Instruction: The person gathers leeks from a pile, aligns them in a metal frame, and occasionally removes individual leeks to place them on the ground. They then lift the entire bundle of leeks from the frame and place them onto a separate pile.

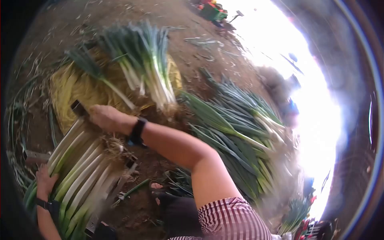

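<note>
Several leeks lie side by side at the lower left, white stems up and roots toward the middle, on a support with metal edges. My left hand rests on the stems at their left side, fingers spread. At the top end of the row is my right hand, its fingers bent beside a dark metal corner; what lies under them is hidden. Just beyond, leeks with green tops lie on a yellow sheet.
A large heap of leeks lies on the soil right of my right arm. Loose leaves litter the left ground. A green crate stands at the top. More leeks are at the lower right.
</note>
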Motion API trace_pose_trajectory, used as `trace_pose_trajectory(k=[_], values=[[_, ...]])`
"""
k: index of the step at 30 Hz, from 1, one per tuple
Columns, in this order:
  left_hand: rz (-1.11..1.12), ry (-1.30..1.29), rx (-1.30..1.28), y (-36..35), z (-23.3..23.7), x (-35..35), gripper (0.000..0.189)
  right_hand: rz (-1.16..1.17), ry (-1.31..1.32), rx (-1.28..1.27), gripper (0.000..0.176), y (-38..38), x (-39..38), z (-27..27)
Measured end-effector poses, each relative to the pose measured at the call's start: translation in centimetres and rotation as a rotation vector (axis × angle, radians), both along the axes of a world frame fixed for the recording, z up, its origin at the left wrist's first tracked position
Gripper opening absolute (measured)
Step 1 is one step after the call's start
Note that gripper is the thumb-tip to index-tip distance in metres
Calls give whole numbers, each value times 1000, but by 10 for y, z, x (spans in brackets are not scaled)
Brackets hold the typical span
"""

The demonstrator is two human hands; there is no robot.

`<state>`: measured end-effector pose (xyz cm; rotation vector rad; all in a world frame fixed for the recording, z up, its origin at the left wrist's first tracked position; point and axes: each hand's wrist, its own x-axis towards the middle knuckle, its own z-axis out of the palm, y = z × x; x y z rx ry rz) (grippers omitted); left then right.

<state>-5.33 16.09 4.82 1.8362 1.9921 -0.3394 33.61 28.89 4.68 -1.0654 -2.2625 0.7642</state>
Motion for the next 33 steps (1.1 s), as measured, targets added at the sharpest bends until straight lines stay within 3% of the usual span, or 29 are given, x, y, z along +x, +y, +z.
trace_pose_trajectory(k=[2, 3, 4, 5, 7, 8, 9, 10, 11, 13, 15, 16, 19, 22, 25, 28, 29, 30, 32, 33], values=[[29, -6, -65, -3, 12, 12, 80, -67, 77, -77, 35, -41, 51, 22], [30, -1, -61, -4, 5, 4, 80, -154, -37, -286, 36, -76, 90, 57], [27, 5, -65, -1, -1, -3, 81, -250, -72, -408, 33, -104, 129, 55], [4, 16, -29, 1, -8, -9, 81, -314, -106, -297, 32, -133, 178, 46], [-14, 33, 35, -2, -22, -19, 81, -658, -353, -346, 28, -184, 278, 42], [-17, -10, 81, -6, -19, -19, 80, -735, -614, -105, 16, -207, 343, 23], [-17, -35, 75, -6, -19, -19, 79, -942, -645, -69, 10, -231, 392, 30], [-19, -59, 67, -3, -23, -23, 78, -1031, -1068, 23, 10, -247, 441, 27], [-21, -83, 60, 1, -26, -26, 77, -1178, -892, 113, 10, -265, 485, 27], [-10, -101, 116, -1, -24, -25, 73, -1264, -950, 10, 13, -294, 534, 24], [22, -99, 104, -4, -8, -7, 72, -1357, -1082, -258, 18, -294, 540, 17], [-6, -67, 180, -3, -26, -21, 69, -1336, -1191, -433, 20, -284, 538, 14], [-5, -78, 111, -2, -14, -13, 66, -1253, -1226, -267, 23, -270, 527, -17], [-1, -94, 165, -3, -27, -23, 65, -1291, -1221, -255, 20, -252, 497, -32], [-39, -74, 276, -1, -55, -52, 62, -1136, -1161, -131, 19, -234, 468, -21], [-219, -218, 242, 4, -41, -33, 53, -1042, -1395, 45, 17, -211, 455, 14], [-254, -161, 274, 0, -33, -22, 47, -1020, -1364, 9, 12, -205, 436, 49], [-220, -188, 247, 0, -31, -17, 49, -887, -1356, 176, 18, -206, 420, 80], [-81, -141, 159, -5, -9, 3, 56, -844, -696, 333, 16, -204, 381, 134], [-129, -177, 132, -2, -31, -12, 59, -892, -686, 270, 12, -187, 388, 128]])
